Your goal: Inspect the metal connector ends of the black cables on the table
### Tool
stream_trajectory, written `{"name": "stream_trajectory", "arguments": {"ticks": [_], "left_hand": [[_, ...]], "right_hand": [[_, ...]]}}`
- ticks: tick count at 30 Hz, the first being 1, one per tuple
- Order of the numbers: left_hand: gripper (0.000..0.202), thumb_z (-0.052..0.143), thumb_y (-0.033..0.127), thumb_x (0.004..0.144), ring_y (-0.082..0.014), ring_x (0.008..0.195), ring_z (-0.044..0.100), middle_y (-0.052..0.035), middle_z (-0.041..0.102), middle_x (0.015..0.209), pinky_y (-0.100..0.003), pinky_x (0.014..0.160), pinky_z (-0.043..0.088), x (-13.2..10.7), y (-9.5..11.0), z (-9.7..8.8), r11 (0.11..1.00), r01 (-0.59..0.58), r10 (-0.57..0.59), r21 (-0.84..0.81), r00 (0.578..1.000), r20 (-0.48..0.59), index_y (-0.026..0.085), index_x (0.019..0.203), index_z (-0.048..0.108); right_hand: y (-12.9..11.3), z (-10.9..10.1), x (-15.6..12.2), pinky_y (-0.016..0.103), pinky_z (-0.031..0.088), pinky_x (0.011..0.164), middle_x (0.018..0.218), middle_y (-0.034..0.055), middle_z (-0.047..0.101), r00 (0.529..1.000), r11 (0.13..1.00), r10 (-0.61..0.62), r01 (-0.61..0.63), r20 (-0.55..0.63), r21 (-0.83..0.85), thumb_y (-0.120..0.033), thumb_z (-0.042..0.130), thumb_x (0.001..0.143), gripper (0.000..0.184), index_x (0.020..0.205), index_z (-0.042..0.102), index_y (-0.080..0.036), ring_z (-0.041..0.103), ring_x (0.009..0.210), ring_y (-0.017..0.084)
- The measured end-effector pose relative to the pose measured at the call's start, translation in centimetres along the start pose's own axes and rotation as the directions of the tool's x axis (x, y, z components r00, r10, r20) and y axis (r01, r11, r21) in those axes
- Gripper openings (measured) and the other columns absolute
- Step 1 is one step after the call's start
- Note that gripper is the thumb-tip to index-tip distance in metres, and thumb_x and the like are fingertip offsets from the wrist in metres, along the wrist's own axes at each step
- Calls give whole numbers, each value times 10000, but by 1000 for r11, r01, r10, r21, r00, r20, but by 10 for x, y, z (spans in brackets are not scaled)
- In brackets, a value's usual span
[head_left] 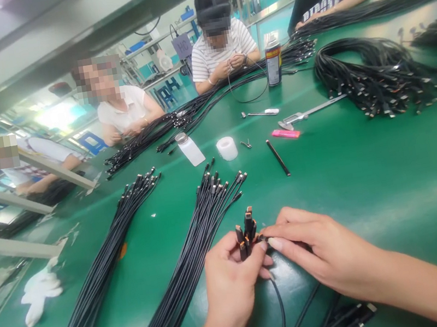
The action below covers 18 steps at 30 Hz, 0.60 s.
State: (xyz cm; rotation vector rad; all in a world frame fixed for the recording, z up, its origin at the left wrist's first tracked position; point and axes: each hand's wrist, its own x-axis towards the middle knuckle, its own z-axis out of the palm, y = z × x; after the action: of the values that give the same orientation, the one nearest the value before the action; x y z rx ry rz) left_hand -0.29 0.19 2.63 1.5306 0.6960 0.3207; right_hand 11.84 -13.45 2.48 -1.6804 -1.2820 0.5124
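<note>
My left hand (232, 277) is closed around several black cable connectors (247, 228) with orange inside their ends, pointing upward. My right hand (318, 241) comes in from the right and pinches one more connector (261, 238) between thumb and forefinger, against the left hand's fingers. A thin black cable hangs below the hands. Under my right wrist lie more black cables (347, 322) with plugs at the bottom edge. To the left of my hands runs a long bundle of black cables (192, 245), its plug ends pointing away from me.
Another cable bundle (112, 252) and a white glove (42, 291) lie left. Farther back are a white bottle (190, 151), tape roll (227, 149), black pen (278, 158), pink item (286, 134), caliper (310, 112), spray can (273, 61) and looped cables (370, 73). Several people sit opposite.
</note>
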Motion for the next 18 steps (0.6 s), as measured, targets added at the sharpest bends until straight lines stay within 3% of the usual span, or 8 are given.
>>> {"name": "stream_trajectory", "arguments": {"ticks": [8,18], "left_hand": [[182,758,244,766,-154,566,645,-51,679,654,-228,516,564,-3,2,1,1000,-2,2,-4,1000,-9,95,840,683],[182,763,248,752,-142,556,641,-43,677,642,-213,523,561,-2,4,3,1000,-12,12,4,1000,-10,100,814,677]], "right_hand": [[3,3,1,311,462,757,892,29,602,1000,1000,-8,8,0,-6,-198,461,1002,279,1049,730,-255,578,821,161],[4,3,-2,305,453,743,869,18,591,1000,1000,-13,13,5,-10,-199,468,1000,287,1087,727,-286,574,804,155]]}}
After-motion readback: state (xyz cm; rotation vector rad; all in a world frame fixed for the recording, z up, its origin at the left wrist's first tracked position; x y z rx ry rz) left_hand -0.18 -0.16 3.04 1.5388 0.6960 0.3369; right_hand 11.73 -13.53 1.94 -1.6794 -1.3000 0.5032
